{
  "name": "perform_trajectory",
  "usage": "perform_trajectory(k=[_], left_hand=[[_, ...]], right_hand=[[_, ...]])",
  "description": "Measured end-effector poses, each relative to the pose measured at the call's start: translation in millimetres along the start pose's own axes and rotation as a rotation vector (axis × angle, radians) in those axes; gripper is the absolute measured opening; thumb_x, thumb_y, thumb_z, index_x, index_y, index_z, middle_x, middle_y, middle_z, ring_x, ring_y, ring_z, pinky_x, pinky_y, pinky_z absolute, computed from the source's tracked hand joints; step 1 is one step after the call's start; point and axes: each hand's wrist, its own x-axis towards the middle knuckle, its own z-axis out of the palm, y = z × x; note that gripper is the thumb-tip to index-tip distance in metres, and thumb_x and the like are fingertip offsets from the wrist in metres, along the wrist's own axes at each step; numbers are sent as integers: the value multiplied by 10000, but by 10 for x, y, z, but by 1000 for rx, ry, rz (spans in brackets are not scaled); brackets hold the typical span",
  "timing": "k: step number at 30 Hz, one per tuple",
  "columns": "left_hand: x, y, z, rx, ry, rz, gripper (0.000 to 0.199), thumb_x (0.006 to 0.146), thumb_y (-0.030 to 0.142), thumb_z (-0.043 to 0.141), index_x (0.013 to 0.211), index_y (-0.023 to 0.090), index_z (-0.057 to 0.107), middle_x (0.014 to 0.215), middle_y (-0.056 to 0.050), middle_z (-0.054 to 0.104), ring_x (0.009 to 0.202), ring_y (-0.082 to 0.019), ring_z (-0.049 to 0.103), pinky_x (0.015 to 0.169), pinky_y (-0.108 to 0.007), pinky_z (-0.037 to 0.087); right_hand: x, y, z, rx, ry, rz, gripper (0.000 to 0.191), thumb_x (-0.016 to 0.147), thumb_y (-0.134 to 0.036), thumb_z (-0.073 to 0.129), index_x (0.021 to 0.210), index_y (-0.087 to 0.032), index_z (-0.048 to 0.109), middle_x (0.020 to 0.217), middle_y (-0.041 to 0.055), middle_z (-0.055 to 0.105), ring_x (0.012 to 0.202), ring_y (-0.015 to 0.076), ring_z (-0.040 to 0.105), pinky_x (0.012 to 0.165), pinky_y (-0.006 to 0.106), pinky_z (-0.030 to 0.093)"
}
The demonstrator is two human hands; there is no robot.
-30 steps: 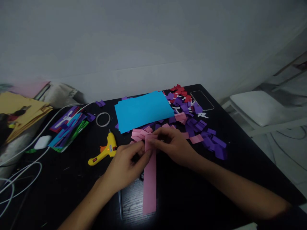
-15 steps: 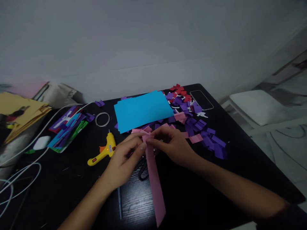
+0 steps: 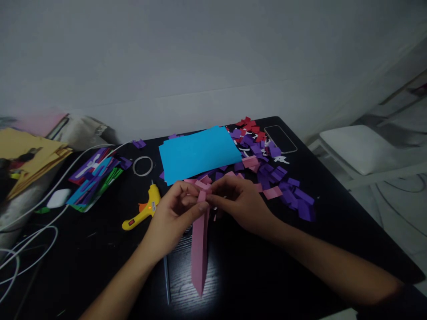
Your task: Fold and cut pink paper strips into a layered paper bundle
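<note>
Pink paper strip (image 3: 199,253), its lower end bordered on the right by bare surface (image 3: 235,271), is clamped at the top by the left hand (image 3: 175,215) and right hand (image 3: 247,205), whose contact is partly hidden. Beyond, pink scraps (image 3: 206,179) are partly covered by fingers, purple scraps (image 3: 239,167) by blue sheets (image 3: 200,153).

A dark sleeve (image 3: 398,301) is showing at the lower right, its cloth looking plain and its exact shade, black or deep navy, being hard to tell in the dim light. From its edge the right forearm (image 3: 320,251) is running bare, narrowing smoothly into the right hand (image 3: 245,206), which is also showing bare. The left forearm (image 3: 128,275) is likewise showing bare, slimming towards a bare left hand (image 3: 168,224) and leaving view at the bottom.
</note>
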Motion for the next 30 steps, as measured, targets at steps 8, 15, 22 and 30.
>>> perform_trajectory(k=[8, 15, 22, 30], left_hand=[[-1, -3, 18, -145, 19, 4, 278, 833, 196, 824, 979, 198, 588, 891, 14, 656, 751, -88, 643, 703, -188, 544], [-23, -3, 42, -108, 44, 81, 251, 847, 152, 805, 999, 194, 610, 896, 15, 680, 730, -72, 658, 688, -165, 553], [-37, -21, 59, -51, 58, 165, 305, 835, 127, 804, 1055, 216, 614, 939, 10, 697, 802, -104, 705, 737, -203, 580], [-49, 39, 25, 111, -27, 9, 158, 955, 297, 691, 1080, 205, 666, 890, -16, 740, 758, -137, 697, 684, -229, 541]], right_hand=[[-28, -54, 8, 118, -47, 38, 306, 841, -461, 803, 883, -166, 735, 788, 15, 703, 668, 139, 680, 607, 254, 588], [-42, -40, 8, 165, -71, 36, 263, 814, -393, 843, 903, -166, 746, 798, 16, 729, 674, 136, 697, 622, 245, 592], [-49, -12, 19, 180, -71, 35, 174, 822, -323, 833, 872, -177, 752, 772, 10, 738, 650, 126, 703, 626, 241, 592], [-4, -50, -28, 176, -12, 0, 237, 808, -385, 847, 881, -176, 763, 809, 17, 746, 681, 149, 726, 665, 284, 625]])
